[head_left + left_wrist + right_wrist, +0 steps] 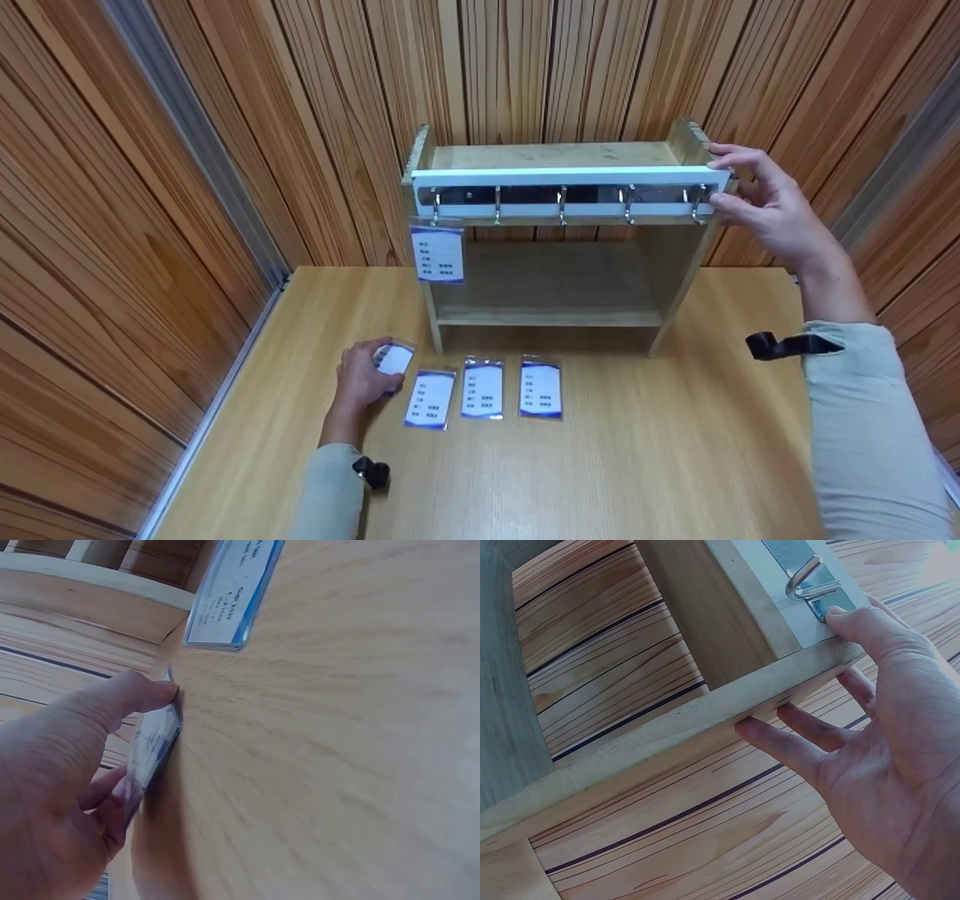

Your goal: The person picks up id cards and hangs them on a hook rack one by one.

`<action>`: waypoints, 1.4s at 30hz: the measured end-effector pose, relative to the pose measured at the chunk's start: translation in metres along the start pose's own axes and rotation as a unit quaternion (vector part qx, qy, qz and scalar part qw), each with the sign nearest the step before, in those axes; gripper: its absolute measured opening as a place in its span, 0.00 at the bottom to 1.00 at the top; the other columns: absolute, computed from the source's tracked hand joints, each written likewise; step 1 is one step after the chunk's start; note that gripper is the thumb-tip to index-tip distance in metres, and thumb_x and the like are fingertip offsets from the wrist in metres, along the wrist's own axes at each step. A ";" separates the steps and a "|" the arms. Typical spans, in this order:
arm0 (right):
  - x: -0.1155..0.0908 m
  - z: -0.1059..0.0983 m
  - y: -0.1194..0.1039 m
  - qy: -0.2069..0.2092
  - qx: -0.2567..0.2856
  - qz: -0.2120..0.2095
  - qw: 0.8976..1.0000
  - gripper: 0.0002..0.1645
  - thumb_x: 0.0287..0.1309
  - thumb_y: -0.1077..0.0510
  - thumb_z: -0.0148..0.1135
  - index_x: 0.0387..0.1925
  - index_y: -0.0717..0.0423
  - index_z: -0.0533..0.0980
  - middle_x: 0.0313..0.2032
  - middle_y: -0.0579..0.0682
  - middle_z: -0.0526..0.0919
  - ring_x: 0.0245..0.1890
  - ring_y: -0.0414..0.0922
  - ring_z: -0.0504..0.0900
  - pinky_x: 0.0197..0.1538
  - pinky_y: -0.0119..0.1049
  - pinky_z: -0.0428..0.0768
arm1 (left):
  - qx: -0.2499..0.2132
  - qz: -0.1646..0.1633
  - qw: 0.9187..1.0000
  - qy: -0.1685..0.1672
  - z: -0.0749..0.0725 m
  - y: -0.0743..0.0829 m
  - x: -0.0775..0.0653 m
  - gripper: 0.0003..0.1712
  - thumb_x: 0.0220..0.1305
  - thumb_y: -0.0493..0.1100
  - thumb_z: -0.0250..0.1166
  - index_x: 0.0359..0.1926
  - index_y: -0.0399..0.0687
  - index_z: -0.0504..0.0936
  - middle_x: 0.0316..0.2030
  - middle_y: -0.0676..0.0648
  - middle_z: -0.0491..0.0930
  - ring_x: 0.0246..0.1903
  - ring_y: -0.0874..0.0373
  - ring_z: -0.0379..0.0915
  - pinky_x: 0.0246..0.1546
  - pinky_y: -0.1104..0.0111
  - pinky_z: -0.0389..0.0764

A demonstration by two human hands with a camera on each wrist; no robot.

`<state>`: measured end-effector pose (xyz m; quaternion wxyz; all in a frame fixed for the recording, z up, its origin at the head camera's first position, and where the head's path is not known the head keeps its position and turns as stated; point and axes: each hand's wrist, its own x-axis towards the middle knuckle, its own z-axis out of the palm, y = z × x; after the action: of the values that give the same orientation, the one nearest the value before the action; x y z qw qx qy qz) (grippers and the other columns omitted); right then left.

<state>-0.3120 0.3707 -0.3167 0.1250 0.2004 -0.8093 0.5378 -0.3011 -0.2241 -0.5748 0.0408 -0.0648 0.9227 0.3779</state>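
My left hand point(364, 375) pinches a name badge point(395, 358) in a clear sleeve by its edges. The left wrist view shows this badge point(155, 739) tilted up on edge between thumb and fingers, close to the table. With my right hand point(776, 202) I grip the upper right corner of a wooden shelf point(551, 319). The thumb presses the end of its white hook rail point(525, 174), beside the last metal hook point(808, 581); fingertips touch the side panel point(652, 742). Another badge point(437, 255) hangs from the leftmost hook.
Three more badges, the left one point(430, 399), the middle one point(482, 388) and the right one point(540, 387), lie in a row on the table point(637, 457) before the shelf. Wood-plank walls point(345, 112) stand behind and at both sides.
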 end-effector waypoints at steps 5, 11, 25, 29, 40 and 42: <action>0.000 0.001 0.000 0.000 0.014 0.009 1.000 0.28 0.82 0.63 0.62 0.77 0.50 0.72 0.86 0.41 0.63 0.67 0.40 0.80 0.57 0.26 0.86 | 0.029 0.020 0.999 0.012 0.001 -0.001 0.001 0.46 0.63 0.41 0.82 0.81 0.48 0.77 0.82 0.33 0.68 0.77 0.33 0.64 0.78 0.38 0.68; 0.000 0.000 -0.001 0.001 0.008 0.013 1.000 0.28 0.82 0.62 0.62 0.77 0.51 0.72 0.86 0.42 0.63 0.67 0.42 0.79 0.57 0.26 0.86 | -0.005 0.028 1.000 0.002 0.003 -0.003 0.001 0.46 0.64 0.37 0.80 0.82 0.44 0.76 0.82 0.33 0.63 0.77 0.32 0.66 0.81 0.36 0.71; 0.002 0.000 0.003 -0.002 0.020 0.006 1.000 0.28 0.82 0.64 0.61 0.76 0.50 0.73 0.85 0.41 0.63 0.67 0.42 0.80 0.57 0.25 0.87 | -0.032 0.023 0.999 -0.011 0.002 -0.009 0.000 0.47 0.66 0.38 0.80 0.83 0.48 0.74 0.82 0.36 0.59 0.78 0.32 0.64 0.80 0.36 0.70; 0.001 -0.001 0.002 -0.001 0.010 0.006 1.000 0.28 0.82 0.63 0.62 0.77 0.50 0.72 0.85 0.40 0.63 0.66 0.41 0.80 0.57 0.25 0.86 | -0.028 0.036 0.999 0.004 0.002 -0.007 0.000 0.47 0.64 0.37 0.80 0.82 0.47 0.75 0.81 0.36 0.60 0.75 0.32 0.67 0.77 0.37 0.72; 0.000 -0.001 0.001 -0.007 0.021 -0.002 1.000 0.28 0.82 0.64 0.61 0.77 0.51 0.72 0.86 0.42 0.62 0.68 0.41 0.79 0.57 0.26 0.86 | -0.037 0.048 0.998 0.008 -0.001 -0.004 -0.005 0.48 0.64 0.34 0.79 0.84 0.50 0.74 0.82 0.41 0.57 0.76 0.33 0.65 0.79 0.37 0.69; 0.000 -0.001 0.001 -0.007 0.021 -0.001 1.000 0.28 0.82 0.64 0.61 0.77 0.52 0.72 0.86 0.43 0.62 0.68 0.41 0.79 0.57 0.26 0.87 | -0.042 0.048 0.998 0.006 -0.001 -0.004 -0.005 0.49 0.64 0.34 0.79 0.84 0.52 0.73 0.82 0.41 0.57 0.77 0.33 0.64 0.80 0.37 0.68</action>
<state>-0.3123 0.3715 -0.3169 0.1155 0.2079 -0.7983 0.5533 -0.2953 -0.2275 -0.5760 0.0140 -0.0249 0.9082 0.4175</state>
